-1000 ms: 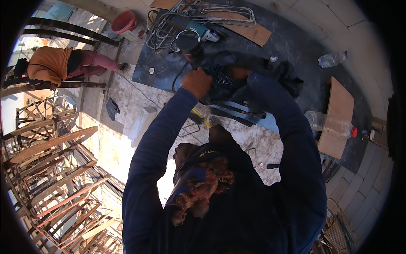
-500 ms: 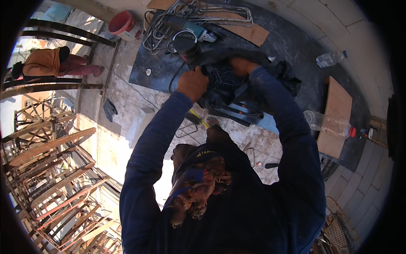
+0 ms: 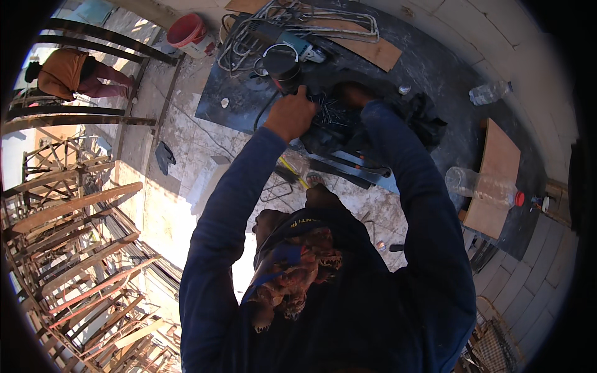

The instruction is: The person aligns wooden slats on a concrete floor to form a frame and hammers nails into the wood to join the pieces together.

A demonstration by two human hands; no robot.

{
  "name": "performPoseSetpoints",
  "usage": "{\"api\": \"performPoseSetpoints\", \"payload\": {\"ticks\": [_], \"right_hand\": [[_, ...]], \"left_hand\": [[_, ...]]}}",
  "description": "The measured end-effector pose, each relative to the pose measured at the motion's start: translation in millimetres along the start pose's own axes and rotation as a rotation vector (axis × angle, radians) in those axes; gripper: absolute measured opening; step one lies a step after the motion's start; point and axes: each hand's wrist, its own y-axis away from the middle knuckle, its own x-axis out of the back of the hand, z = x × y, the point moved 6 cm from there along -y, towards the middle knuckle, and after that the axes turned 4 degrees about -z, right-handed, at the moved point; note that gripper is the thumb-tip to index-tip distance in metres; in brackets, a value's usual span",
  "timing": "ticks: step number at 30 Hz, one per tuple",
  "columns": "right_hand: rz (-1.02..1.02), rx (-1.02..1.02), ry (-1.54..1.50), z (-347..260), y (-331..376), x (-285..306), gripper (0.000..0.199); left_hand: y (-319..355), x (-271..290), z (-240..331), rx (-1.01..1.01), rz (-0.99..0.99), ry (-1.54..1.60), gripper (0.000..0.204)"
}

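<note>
A black bag lies at the near edge of the dark tabletop, its mouth spread apart. Many thin, shiny pieces that look like nails show inside it. My left hand grips the bag's left edge, its thumb pointing up and its fingers closed. Over the opening, my right hand reaches in at the far right side; its fingers are dark and blurred. Close by my left hand stands a round black container with a pale ring around its rim. Long flat tools stick out below the bag.
Beyond the bag lie a teal angle grinder, coiled cable and a plywood piece. Clear plastic bottles and another board are at the right. A red bucket and a bent-over person are at the left.
The whole view has shifted slightly. My right hand has moved a little down into the bag's opening, and the shiny pieces show more brightly. My left hand keeps its place on the edge.
</note>
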Motion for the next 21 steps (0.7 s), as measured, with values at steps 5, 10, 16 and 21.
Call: {"api": "performPoseSetpoints", "payload": {"ticks": [5,10,16,21], "right_hand": [[0.234,0.114,-0.156,32.4,-16.1,-8.9,0.036],[0.209,0.141,-0.055,43.5,-24.0,-2.2,0.036],[0.131,0.157,-0.092,20.0,-13.2,24.5,0.037],[0.108,0.090,-0.017,21.0,-1.1,30.4,0.037]], "left_hand": [[-8.4,8.7,2.1,-0.047,0.098,0.082,0.044],[-10.6,20.4,8.1,-0.048,0.206,0.126,0.066],[-3.5,12.7,2.7,-0.192,0.218,0.229,0.063],[-0.7,-5.2,21.0,-0.208,-0.021,0.177,0.061]]}}
